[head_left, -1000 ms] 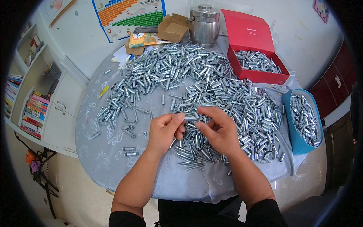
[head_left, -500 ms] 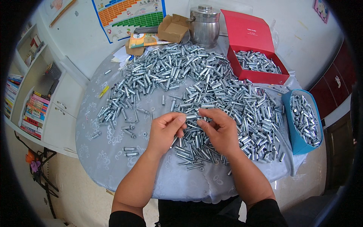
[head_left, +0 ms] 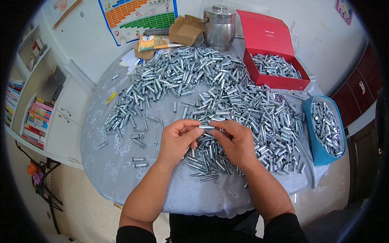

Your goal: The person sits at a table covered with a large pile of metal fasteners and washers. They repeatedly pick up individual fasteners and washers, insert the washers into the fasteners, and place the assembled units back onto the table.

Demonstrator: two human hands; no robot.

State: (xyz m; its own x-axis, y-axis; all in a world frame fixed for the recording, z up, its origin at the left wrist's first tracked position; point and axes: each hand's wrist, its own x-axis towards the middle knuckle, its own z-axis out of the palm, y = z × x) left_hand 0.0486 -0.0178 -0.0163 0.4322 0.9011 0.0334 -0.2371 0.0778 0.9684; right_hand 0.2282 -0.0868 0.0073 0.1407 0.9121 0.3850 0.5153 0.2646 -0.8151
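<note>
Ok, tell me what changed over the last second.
Little. The left hand and right hand drew their fingertips together on one small metal sleeve held between them. The heap of sleeves, red box and blue bin stayed put.

I've got both hands meeting over the desk (head_left: 121, 162): left hand (head_left: 176, 141) and right hand (head_left: 237, 143) pinching one small metal sleeve (head_left: 207, 127) above the big silver pile (head_left: 227, 97).
</note>
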